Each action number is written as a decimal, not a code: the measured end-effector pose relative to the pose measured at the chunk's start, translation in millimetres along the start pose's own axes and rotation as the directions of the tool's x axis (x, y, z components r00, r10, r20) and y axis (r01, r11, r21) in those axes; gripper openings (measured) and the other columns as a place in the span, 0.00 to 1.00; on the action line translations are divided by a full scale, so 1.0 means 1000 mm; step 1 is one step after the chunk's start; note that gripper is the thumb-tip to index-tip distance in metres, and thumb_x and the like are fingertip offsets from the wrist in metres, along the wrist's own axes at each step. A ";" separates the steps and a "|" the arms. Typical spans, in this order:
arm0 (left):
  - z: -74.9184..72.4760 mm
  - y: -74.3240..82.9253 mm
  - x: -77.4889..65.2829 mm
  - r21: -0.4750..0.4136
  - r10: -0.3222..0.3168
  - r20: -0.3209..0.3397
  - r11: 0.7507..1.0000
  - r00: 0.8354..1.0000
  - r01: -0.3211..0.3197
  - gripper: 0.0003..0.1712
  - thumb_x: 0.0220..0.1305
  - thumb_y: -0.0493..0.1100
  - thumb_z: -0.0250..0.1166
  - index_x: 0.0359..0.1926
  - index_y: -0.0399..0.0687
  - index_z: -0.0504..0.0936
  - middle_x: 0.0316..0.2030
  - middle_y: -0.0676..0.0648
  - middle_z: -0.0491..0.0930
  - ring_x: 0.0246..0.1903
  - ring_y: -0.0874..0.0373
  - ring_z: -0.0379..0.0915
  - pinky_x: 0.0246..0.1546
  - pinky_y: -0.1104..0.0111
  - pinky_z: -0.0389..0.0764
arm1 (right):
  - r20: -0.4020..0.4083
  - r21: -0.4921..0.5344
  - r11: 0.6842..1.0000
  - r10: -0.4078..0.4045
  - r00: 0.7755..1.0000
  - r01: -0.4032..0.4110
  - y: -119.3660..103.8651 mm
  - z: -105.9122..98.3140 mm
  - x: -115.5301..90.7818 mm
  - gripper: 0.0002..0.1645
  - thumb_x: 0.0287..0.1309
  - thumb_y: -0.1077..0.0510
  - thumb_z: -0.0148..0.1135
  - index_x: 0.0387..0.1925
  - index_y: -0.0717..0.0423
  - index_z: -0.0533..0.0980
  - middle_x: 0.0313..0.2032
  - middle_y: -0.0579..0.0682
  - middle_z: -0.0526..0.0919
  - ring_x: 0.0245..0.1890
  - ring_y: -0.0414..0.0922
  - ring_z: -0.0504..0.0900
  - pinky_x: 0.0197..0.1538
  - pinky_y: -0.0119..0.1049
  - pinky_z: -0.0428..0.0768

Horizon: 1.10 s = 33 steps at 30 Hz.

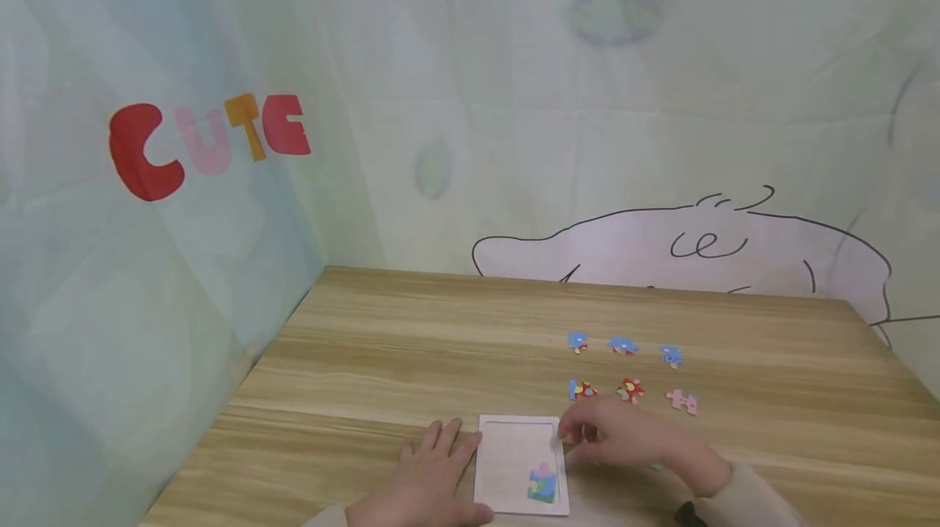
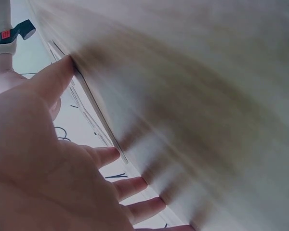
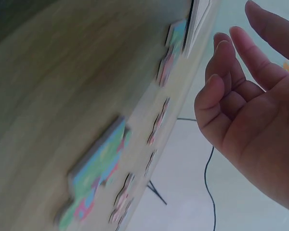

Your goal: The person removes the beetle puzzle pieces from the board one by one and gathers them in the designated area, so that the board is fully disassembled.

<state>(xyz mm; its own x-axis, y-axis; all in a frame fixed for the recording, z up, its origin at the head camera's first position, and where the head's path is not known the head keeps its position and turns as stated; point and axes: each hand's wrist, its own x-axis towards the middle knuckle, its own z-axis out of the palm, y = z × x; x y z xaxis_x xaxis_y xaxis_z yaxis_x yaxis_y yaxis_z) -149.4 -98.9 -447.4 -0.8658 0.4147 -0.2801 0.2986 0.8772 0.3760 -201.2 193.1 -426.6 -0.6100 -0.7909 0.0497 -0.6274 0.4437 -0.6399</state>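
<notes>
A shallow white puzzle tray [image 1: 514,427] lies near the front of the table. One pink, blue and green jigsaw piece [image 1: 542,488] sits in its lower right corner. My left hand [image 1: 429,482] lies spread on the table, with thumb and fingertips along the tray's left side. My right hand [image 1: 624,433] hovers by the tray's right edge. In the right wrist view, its thumb and forefinger are apart, the other fingers loosely bent, and nothing is between them. Beneath that hand are more jigsaw pieces, one mostly green [image 3: 98,163], largely hidden in the head view.
Beyond my right hand, loose pieces lie in two rows: blue ones [image 1: 622,345] at the back, red ones [image 1: 630,391] and a pink one [image 1: 682,401] in front. A printed cloth [image 1: 441,103] hangs behind and to the left of the wooden table [image 1: 411,331].
</notes>
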 end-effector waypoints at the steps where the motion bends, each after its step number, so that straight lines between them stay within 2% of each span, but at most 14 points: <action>1: 0.000 0.000 0.000 0.003 -0.002 -0.003 1.000 1.000 0.002 0.53 0.48 0.70 0.66 0.69 0.45 0.65 0.71 0.34 0.56 0.69 0.32 0.47 0.54 0.26 0.50 | 0.004 -0.001 1.000 0.006 1.000 -0.006 -0.002 0.002 0.002 0.08 0.58 0.56 0.66 0.39 0.52 0.79 0.30 0.35 0.75 0.30 0.29 0.71 0.36 0.27 0.74; 10: 0.001 0.000 0.000 -0.003 -0.002 -0.014 1.000 1.000 0.002 0.54 0.47 0.70 0.66 0.69 0.45 0.65 0.71 0.34 0.56 0.69 0.32 0.47 0.55 0.27 0.50 | 0.072 0.024 0.998 0.064 0.995 -0.065 -0.015 0.014 0.016 0.10 0.55 0.56 0.69 0.39 0.52 0.79 0.31 0.36 0.74 0.31 0.30 0.71 0.38 0.27 0.74; 17: 0.000 0.000 -0.001 -0.009 0.004 -0.009 1.000 1.000 -0.004 0.54 0.48 0.71 0.66 0.69 0.44 0.65 0.70 0.34 0.56 0.69 0.31 0.47 0.54 0.26 0.50 | 0.100 -0.008 0.998 0.069 0.993 -0.069 -0.019 0.021 0.022 0.12 0.52 0.56 0.71 0.39 0.50 0.79 0.29 0.34 0.73 0.28 0.29 0.70 0.36 0.25 0.73; 22: 0.000 0.000 -0.001 -0.004 0.004 -0.010 1.000 1.000 -0.004 0.54 0.48 0.71 0.66 0.69 0.44 0.65 0.70 0.33 0.56 0.69 0.31 0.48 0.54 0.27 0.51 | 0.114 -0.024 0.995 0.102 0.988 -0.100 -0.023 0.026 0.025 0.15 0.47 0.57 0.73 0.39 0.49 0.79 0.30 0.34 0.73 0.28 0.29 0.70 0.35 0.25 0.72; 26: 0.001 -0.001 -0.001 0.011 0.029 -0.011 1.000 1.000 -0.028 0.53 0.50 0.70 0.66 0.69 0.43 0.64 0.70 0.32 0.56 0.69 0.30 0.48 0.53 0.26 0.52 | 0.121 -0.047 0.993 0.116 0.986 -0.111 -0.026 0.028 0.026 0.17 0.44 0.57 0.75 0.39 0.49 0.79 0.30 0.33 0.72 0.28 0.29 0.69 0.34 0.24 0.72; 33: 0.000 -0.002 -0.001 -0.016 0.059 -0.017 0.998 0.998 -0.060 0.52 0.52 0.68 0.66 0.69 0.41 0.64 0.70 0.30 0.56 0.68 0.27 0.47 0.50 0.24 0.53 | 0.132 -0.115 0.986 0.140 0.981 -0.125 -0.029 0.030 0.030 0.18 0.42 0.56 0.77 0.37 0.48 0.80 0.30 0.32 0.72 0.30 0.28 0.69 0.37 0.24 0.71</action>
<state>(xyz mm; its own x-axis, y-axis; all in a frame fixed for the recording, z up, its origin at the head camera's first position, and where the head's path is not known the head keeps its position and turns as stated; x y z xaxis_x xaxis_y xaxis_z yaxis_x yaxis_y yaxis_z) -149.0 -101.2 -447.9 -0.8534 0.4617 -0.2421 0.3431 0.8470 0.4061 -186.3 144.0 -429.3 -0.6220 -0.7700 -0.1421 -0.5978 0.5842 -0.5489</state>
